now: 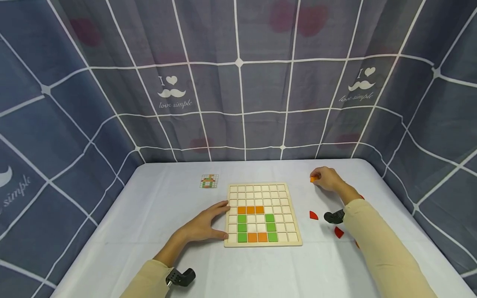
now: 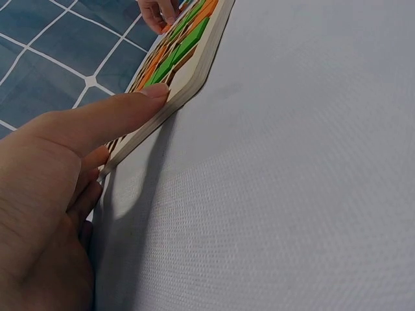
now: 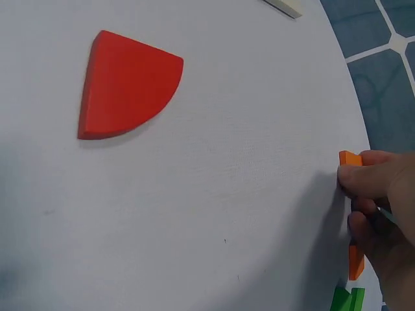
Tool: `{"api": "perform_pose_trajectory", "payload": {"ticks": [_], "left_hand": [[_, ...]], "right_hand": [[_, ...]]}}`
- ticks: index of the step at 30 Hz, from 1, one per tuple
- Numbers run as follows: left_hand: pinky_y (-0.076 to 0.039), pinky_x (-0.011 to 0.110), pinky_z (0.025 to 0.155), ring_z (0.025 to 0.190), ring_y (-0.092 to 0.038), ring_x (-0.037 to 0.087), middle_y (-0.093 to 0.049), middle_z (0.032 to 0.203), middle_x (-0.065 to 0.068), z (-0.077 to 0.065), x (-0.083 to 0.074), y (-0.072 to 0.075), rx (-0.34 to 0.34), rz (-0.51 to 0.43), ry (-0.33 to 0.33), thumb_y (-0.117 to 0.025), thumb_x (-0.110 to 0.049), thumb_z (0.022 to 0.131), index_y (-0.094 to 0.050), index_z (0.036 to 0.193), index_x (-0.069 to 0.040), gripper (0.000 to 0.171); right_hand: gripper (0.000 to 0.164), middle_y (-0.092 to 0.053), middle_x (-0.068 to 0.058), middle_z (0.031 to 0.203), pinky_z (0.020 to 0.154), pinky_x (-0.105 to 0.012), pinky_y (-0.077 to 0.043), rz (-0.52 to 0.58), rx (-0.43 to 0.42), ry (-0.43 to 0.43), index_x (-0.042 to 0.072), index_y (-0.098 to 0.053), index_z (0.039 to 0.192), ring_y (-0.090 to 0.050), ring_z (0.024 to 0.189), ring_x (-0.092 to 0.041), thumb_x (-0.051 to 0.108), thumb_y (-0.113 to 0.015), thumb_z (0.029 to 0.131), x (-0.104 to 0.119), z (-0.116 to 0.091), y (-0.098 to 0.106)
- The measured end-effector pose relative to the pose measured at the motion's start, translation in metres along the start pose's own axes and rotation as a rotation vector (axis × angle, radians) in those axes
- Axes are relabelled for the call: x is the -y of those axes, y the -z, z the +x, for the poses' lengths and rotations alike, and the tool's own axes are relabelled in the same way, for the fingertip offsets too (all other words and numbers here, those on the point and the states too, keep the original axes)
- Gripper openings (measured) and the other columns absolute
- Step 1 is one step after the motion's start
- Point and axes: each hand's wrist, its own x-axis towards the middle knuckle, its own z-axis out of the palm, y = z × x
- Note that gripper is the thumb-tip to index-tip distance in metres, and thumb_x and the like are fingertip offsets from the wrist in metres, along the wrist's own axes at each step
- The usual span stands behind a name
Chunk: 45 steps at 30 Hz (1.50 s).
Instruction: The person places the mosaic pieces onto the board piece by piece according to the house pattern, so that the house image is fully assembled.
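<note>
A: Right hand (image 1: 327,179), fingers?
B: Clamped: thumb and fingertips pinch one flat, straight-edged orange block (image 3: 350,158), at 2 o'clock of the square pale-wood board (image 1: 262,245). In the right wrist view, a second orange piece (image 3: 356,264) shows just past the fingers, toward 6 o'clock.
A: Left hand (image 1: 204,224)?
B: Thumb and fingers apart, touching the board's edge at 9 o'clock; thumb on the rim.
A: Board contents?
B: Raised dividers form square cells. Counted: six green square tiles (image 1: 271,227), five orange square tiles (image 1: 251,210). Three orange in one row; two more between greens in the lowest filled row.
A: Outside it?
B: Two smooth red quarter-discs (image 1: 338,232), toward 3 and 4 o'clock; a further red bit beside the cream sleeve (image 1: 380,240), shape hidden. One printed card (image 1: 209,181), 10 o'clock. Beneath: white cloth (image 2: 292,181), fine woven texture. At 12: grey-blue curtain (image 1: 264,89), white-lined.
</note>
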Motion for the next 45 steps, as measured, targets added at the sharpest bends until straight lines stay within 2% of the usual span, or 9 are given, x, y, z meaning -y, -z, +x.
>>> {"api": "perform_pose_trajectory", "payload": {"ticks": [4,8,15,22,28,33,45], "left_hand": [[-0.023,0.053,0.121,0.154,-0.022,0.029,-0.026,0.168,0.001,0.000,0.000,0.000,0.001,-0.003,-0.002,-0.089,-0.042,0.080,-0.045,0.157,-0.014,0.093],[-0.023,0.053,0.122,0.154,-0.022,0.029,-0.026,0.168,0.001,0.000,0.000,0.000,-0.001,-0.008,0.003,-0.089,-0.041,0.080,-0.045,0.157,-0.014,0.093],[-0.023,0.055,0.121,0.154,-0.022,0.030,-0.027,0.168,0.002,0.000,0.000,-0.001,-0.002,-0.011,0.017,-0.089,-0.043,0.079,-0.046,0.157,-0.014,0.094],[-0.023,0.055,0.121,0.154,-0.021,0.030,-0.026,0.168,0.001,0.001,0.001,-0.001,-0.002,-0.013,0.017,-0.089,-0.044,0.079,-0.046,0.157,-0.014,0.094],[-0.022,0.056,0.121,0.154,-0.021,0.030,-0.026,0.168,0.001,0.000,0.001,-0.001,0.001,-0.013,0.018,-0.089,-0.044,0.079,-0.046,0.157,-0.014,0.094],[-0.023,0.056,0.121,0.154,-0.022,0.031,-0.026,0.168,0.002,0.000,0.001,-0.001,0.001,-0.013,0.017,-0.089,-0.043,0.079,-0.045,0.157,-0.013,0.094],[-0.022,0.056,0.121,0.154,-0.022,0.030,-0.026,0.168,0.002,0.001,0.000,0.000,0.002,-0.017,0.021,-0.089,-0.042,0.079,-0.046,0.157,-0.014,0.094]], "right_hand": [[0.023,-0.066,-0.016,0.095,0.088,-0.049,-0.049,0.049,-0.018,-0.030,-0.003,-0.067,0.104,-0.059,0.092,-0.034,-0.001,-0.080,0.085,-0.001,0.000,0.002],[0.022,-0.067,-0.012,0.093,0.085,-0.045,-0.048,0.092,-0.051,-0.019,-0.001,-0.069,0.100,-0.059,0.091,-0.032,-0.001,-0.082,0.083,-0.005,-0.001,0.002],[0.017,-0.071,-0.010,0.097,0.084,-0.040,-0.048,0.185,-0.068,-0.041,0.002,-0.076,0.100,-0.061,0.095,-0.030,0.005,-0.083,0.085,-0.009,-0.003,0.001],[0.021,-0.072,-0.012,0.107,0.075,-0.030,-0.053,0.335,0.031,-0.103,0.000,-0.076,0.112,-0.061,0.094,-0.026,0.007,-0.077,0.091,-0.008,-0.007,0.003],[0.025,-0.071,-0.011,0.106,0.074,-0.031,-0.054,0.427,0.119,-0.094,-0.001,-0.073,0.116,-0.061,0.091,-0.026,0.007,-0.076,0.093,-0.001,-0.009,0.004],[0.020,-0.072,-0.009,0.102,0.075,-0.033,-0.054,0.439,0.224,-0.045,0.000,-0.074,0.112,-0.062,0.090,-0.026,0.007,-0.075,0.093,0.017,-0.009,0.002],[0.012,-0.073,-0.010,0.097,0.075,-0.030,-0.057,0.472,0.380,0.115,0.002,-0.077,0.103,-0.065,0.087,-0.025,0.004,-0.078,0.091,0.058,-0.006,-0.010]]}}
